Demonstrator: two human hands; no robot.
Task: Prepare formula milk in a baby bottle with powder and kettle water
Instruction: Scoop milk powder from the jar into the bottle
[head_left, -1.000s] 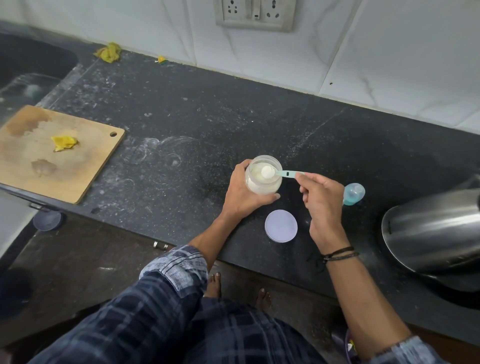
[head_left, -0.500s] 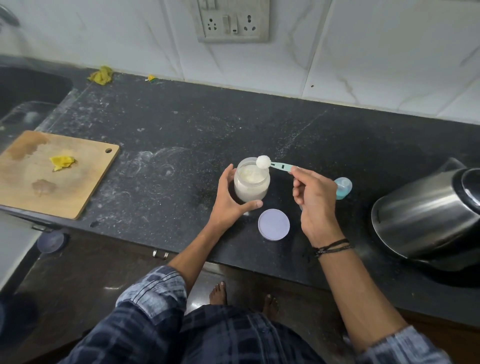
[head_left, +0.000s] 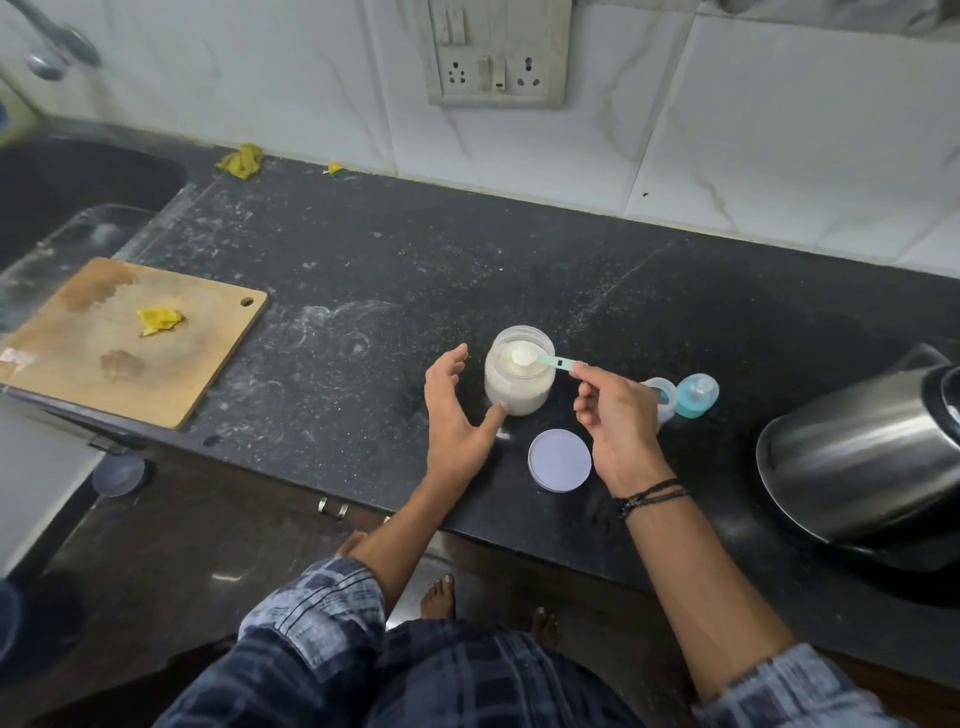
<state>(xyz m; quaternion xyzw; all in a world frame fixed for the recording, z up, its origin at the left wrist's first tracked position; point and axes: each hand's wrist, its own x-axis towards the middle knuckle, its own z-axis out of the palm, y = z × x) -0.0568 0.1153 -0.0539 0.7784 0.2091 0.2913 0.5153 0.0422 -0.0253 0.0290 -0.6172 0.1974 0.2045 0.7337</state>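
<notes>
- right hand (head_left: 618, 415) pinches teal scoop (head_left: 545, 359), heaped bowl over open powder jar (head_left: 518, 370)
- left hand (head_left: 457, 405) open, fingers spread beside jar, thumb touching it
- jar lid (head_left: 559, 460) flat on counter (head_left: 363, 270)
- baby bottle (head_left: 662, 397) right of jar, kettle (head_left: 862, 452) far right

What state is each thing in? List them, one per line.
Jar: open, upright, holds powder.
Lid: off, flat on the counter.
Scoop: heaped, over the jar mouth.
Right hand: pinching the scoop handle.
Left hand: open, thumb touching the jar.
Bottle: uncapped, partly hidden.
Teat cap: off, beside the bottle.
Kettle: whether its lid is shut, cannot tell.
</notes>
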